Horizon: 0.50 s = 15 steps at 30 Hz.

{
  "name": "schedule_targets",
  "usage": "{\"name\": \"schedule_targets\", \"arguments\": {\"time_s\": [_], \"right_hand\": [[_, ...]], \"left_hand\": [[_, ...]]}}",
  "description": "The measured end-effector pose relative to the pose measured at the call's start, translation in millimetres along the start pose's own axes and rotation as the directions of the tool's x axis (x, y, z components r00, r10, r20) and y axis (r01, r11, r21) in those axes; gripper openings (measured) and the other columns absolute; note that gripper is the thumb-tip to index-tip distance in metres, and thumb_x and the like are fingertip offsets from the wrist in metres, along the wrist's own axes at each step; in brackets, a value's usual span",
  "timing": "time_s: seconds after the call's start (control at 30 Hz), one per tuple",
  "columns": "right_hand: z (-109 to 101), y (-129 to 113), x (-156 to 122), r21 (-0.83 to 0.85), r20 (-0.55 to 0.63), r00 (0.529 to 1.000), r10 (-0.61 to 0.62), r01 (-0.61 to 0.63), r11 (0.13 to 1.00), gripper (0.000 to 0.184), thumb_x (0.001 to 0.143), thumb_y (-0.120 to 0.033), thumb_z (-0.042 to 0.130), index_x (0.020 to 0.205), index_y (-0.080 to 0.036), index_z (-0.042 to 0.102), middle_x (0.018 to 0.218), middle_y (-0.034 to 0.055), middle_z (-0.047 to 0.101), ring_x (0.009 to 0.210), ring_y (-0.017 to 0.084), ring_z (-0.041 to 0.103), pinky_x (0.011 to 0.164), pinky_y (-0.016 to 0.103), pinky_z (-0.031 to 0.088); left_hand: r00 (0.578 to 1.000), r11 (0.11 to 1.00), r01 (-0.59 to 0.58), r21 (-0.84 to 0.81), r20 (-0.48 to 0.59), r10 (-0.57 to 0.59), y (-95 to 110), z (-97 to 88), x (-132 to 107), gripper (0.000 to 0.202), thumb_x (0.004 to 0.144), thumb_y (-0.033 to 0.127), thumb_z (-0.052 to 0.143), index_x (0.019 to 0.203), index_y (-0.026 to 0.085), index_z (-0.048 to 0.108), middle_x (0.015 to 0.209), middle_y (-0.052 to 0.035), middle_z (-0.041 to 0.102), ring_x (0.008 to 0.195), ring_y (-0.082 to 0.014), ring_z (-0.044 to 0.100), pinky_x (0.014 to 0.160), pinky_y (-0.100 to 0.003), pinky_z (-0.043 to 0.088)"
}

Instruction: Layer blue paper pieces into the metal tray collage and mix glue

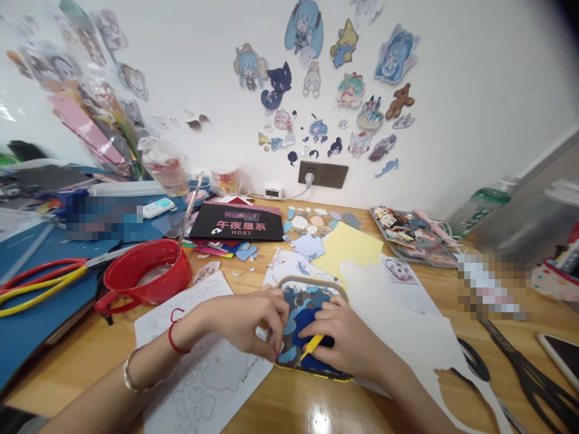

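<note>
A layered paper collage point(302, 301) of blue and grey cut shapes on a yellow-edged board lies on the wooden desk in front of me. My left hand point(246, 322), with a red string at the wrist, is curled with its fingertips pressing on the collage's left edge. My right hand point(348, 340) rests on the dark blue pieces and pinches a thin yellow tool point(310, 348) whose tip points down-left at the collage. Under my left forearm lies a white sheet printed with line drawings point(205, 374).
A red bowl point(145, 277) with a stick in it stands at the left, beside red and yellow scissors point(40, 280) on a blue mat. Black scissors point(520, 367) and a phone point(563, 355) lie right. Yellow paper point(348, 247), a black booklet point(239, 222) and paper scraps sit behind.
</note>
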State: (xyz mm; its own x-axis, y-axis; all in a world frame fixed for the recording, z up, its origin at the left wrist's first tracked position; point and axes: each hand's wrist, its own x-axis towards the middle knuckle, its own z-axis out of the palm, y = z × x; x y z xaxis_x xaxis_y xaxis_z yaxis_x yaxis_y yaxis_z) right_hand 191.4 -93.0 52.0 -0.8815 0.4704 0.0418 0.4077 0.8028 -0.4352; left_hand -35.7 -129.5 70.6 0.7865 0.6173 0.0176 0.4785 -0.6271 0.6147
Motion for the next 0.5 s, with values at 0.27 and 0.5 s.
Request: {"name": "schedule_targets", "arguments": {"time_s": [0.27,0.5], "right_hand": [[-1,-3,-1,0.033,-0.005,1.0,-0.025,0.026,0.999,0.02,0.076,-0.023,0.058,0.092,-0.032,0.067,0.072,-0.0045,0.064,0.074,0.013,0.052,0.078,0.031,0.027],[13,-13,2,0.024,0.025,0.994,-0.108,0.108,0.994,0.021,0.083,-0.024,0.051,0.094,-0.034,0.066,0.077,-0.0034,0.067,0.075,0.014,0.052,0.076,0.031,0.027]], "left_hand": [[0.998,0.992,0.069,-0.103,0.005,-0.069,2,-6.3,1,0.007,0.078,0.025,0.06,0.08,0.022,0.066,0.074,0.0005,0.065,0.074,-0.0125,0.053,0.08,-0.027,0.036],[0.997,0.995,0.07,-0.068,0.032,-0.068,2,-0.7,4,0.008,0.081,0.021,0.055,0.082,0.021,0.062,0.074,0.0018,0.067,0.07,-0.0112,0.054,0.081,-0.028,0.035]]}}
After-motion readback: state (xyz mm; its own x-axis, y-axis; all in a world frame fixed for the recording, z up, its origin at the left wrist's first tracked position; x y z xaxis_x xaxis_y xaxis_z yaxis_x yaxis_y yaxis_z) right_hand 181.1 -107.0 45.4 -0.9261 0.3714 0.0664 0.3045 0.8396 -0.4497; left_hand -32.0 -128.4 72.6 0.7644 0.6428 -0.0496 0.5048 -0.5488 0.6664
